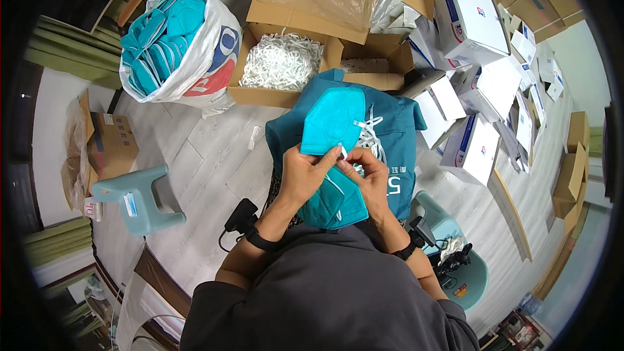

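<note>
Two grips meet over a teal cloth (400,117): the left hand (300,177) pinches a curved turquoise fabric mask (331,120), probably light, soft and best held by its edge; the right hand (372,179) curls alongside, its hold unclear.

Teal mask's (333,117) lower edge partly behind hands (301,174); clear plastic bag (348,1) cut by top edge.

Left hand (300,175) gripping teal mask (334,117) — right hand (372,179) just beside, at white strap (342,152) — mask-filled sack (209,73) upper left.
</note>
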`<state>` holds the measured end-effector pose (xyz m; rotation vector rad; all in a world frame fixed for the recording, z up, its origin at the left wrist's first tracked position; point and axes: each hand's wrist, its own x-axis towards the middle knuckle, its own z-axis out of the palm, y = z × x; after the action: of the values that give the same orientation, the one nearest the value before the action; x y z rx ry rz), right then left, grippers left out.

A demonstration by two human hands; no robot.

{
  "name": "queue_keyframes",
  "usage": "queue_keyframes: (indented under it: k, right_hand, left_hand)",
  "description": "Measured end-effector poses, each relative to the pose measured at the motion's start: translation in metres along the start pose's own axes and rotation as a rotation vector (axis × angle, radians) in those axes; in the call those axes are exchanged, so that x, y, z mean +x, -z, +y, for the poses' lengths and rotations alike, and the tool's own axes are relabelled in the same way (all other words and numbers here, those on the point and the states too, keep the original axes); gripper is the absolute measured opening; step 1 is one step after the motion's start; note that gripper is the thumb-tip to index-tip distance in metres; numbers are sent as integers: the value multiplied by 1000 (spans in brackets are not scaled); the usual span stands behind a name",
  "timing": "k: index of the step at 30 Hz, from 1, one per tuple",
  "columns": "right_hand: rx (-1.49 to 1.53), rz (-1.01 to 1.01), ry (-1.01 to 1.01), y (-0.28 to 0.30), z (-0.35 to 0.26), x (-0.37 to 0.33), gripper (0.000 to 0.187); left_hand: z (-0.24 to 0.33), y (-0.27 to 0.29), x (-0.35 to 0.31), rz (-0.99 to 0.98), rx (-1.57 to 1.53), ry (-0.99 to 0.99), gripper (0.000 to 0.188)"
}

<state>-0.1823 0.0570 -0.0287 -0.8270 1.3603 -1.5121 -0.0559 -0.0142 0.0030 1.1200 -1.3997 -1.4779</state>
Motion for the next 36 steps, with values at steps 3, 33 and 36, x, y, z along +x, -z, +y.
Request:
queue_keyframes:
  k: [3, 33, 36]
  right_hand:
    - [-267, -24, 59, 8, -5, 1, 13]
    - [-227, 226, 37, 40, 37, 48, 13]
    - [-259, 176, -113, 78, 34, 51, 10]
  left_hand:
    - [3, 5, -1, -65, 147, 108, 16]
    - [-10, 11, -12, -441, 365, 160, 28]
    - [0, 23, -11, -414, 120, 130, 24]
